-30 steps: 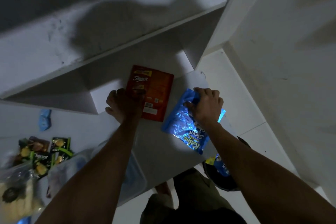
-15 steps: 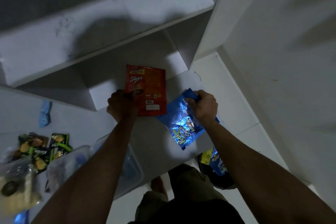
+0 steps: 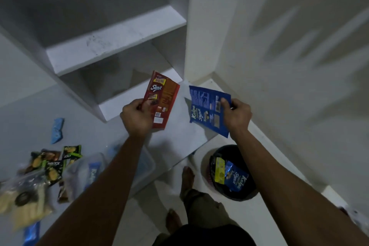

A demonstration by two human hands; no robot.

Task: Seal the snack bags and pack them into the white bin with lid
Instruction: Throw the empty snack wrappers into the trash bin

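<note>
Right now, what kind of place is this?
Probably a home pantry or storage nook: built-in white shelves, snack packets spread on a white counter, and a black waste bin on the tiled floor.

A red bag [image 3: 162,102] with white lettering and a yellow label. A blue bag [image 3: 207,110] printed with white text. White shelves [image 3: 111,46] and a pale grey surface [image 3: 179,136]. A black bucket [image 3: 233,173] holds blue and yellow packets. Green-and-black packets [image 3: 56,164] lie beside a light blue wrapper [image 3: 57,130].
</note>
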